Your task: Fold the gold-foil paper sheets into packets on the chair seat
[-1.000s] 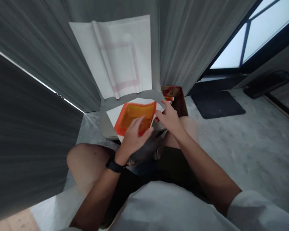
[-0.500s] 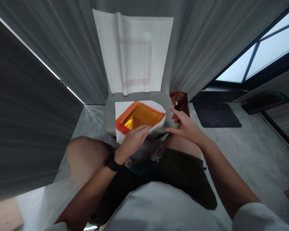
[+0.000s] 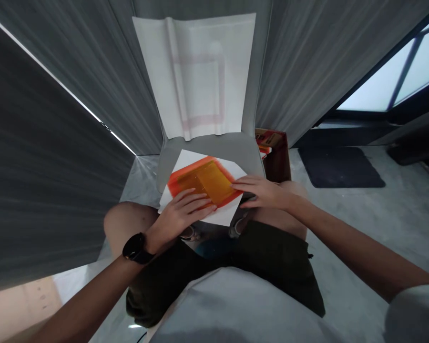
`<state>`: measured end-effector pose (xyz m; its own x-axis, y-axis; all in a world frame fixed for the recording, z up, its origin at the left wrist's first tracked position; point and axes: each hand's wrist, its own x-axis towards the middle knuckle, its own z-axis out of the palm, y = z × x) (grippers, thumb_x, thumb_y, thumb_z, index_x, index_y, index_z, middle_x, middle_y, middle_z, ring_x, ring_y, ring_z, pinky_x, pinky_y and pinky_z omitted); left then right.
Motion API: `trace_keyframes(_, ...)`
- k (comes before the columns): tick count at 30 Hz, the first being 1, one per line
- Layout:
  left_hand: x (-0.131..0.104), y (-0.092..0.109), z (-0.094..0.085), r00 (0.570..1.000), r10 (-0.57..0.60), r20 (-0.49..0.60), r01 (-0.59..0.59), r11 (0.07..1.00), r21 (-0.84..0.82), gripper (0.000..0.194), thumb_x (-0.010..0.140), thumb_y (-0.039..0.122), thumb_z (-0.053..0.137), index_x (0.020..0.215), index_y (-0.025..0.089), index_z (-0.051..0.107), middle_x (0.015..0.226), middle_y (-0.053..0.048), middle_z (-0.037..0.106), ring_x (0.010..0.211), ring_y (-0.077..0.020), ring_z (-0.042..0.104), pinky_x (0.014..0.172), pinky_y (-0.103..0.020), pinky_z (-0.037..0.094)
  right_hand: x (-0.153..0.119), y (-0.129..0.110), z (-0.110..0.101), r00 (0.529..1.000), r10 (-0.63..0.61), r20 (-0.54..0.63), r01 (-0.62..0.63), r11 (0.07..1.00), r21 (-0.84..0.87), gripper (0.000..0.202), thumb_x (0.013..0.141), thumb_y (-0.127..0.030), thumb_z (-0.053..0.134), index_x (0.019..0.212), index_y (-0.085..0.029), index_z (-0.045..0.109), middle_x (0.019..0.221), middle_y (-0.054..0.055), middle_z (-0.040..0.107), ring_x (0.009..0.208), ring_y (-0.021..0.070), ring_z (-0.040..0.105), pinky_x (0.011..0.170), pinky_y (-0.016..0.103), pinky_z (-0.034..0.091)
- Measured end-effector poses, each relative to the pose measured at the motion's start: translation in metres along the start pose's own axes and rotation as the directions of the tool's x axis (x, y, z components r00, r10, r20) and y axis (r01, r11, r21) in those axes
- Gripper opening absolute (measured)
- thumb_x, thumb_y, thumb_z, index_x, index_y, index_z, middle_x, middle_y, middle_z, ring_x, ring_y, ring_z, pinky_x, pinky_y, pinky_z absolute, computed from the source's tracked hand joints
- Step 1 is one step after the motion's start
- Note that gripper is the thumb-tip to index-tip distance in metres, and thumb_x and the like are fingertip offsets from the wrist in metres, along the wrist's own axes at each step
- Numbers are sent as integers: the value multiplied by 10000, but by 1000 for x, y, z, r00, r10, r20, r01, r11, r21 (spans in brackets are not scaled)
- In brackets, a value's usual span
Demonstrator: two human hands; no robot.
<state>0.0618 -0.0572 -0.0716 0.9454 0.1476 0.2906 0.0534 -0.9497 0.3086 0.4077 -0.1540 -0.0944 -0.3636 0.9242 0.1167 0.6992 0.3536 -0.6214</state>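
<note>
Black and round-faced, the watch [image 3: 135, 247] sits on our left wrist. Our left hand [image 3: 180, 213] lies flat and unclenched, fingers spread over the near left part of the white paper sheet with an orange-bordered, gold rectangle [image 3: 214, 183]. That sheet lies askew on the grey padded chair seat [image 3: 214, 144], its near corner overhanging the front edge above our feet. Bare seat shows beyond its far edge, below the large creased white sheet [image 3: 207, 76] against the backrest. Our right hand [image 3: 262, 192] has its fingertips on the right edge; whether the thumb pinches underneath, we cannot tell. Farther right stand the reddish-brown cardboard box [image 3: 279, 159], then the dark rectangular mat [image 3: 339, 166], with open floor nearer us.
</note>
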Motion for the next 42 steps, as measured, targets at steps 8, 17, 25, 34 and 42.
trace_keyframes(8,-13,1,-3,999,20,-36,-20,1000,4,468,1124,199,443,1545,367,557,1437,-12,701,1384,-220,627,1262,-535,414,-14,-13,6,993,86,-84,-79,994,76,231,1008,-407,652,1143,-332,824,1212,44,802,1155,278,724,1109,509,537)
trace_keyframes(17,-27,-26,7,993,-46,-109,52,998,47,553,1120,297,477,1665,267,389,1517,-98,637,1395,-258,613,1233,-505,438,-43,-16,16,927,-19,-374,-61,978,-199,327,1092,-230,524,1306,-306,759,1318,32,775,1191,242,734,1053,481,613)
trace_keyframes(25,-39,-70,26,987,-143,-68,144,990,3,466,1108,269,448,1556,314,569,1501,-75,653,1413,-267,593,1240,-538,426,-53,13,28,912,-231,-340,39,871,-489,414,1103,-166,485,1443,-320,665,1360,27,757,1234,213,725,995,440,648)
trace_keyframes(34,-40,-84,59,940,-313,-135,294,945,-146,501,1102,217,435,1592,283,522,1630,-92,520,1480,-248,520,1237,-498,448,-49,39,33,969,-81,-232,-31,896,-443,368,1111,-246,468,1386,-276,711,1356,73,758,1208,233,736,975,419,622)
trace_keyframes(42,-41,-100,61,937,-311,-159,266,930,-253,420,1109,258,449,1478,261,650,1500,-92,651,1477,-263,530,1244,-552,438,-54,39,37,963,-68,-263,-64,883,-464,340,1082,-247,515,1341,-266,734,1396,96,734,1257,278,707,1036,475,565)
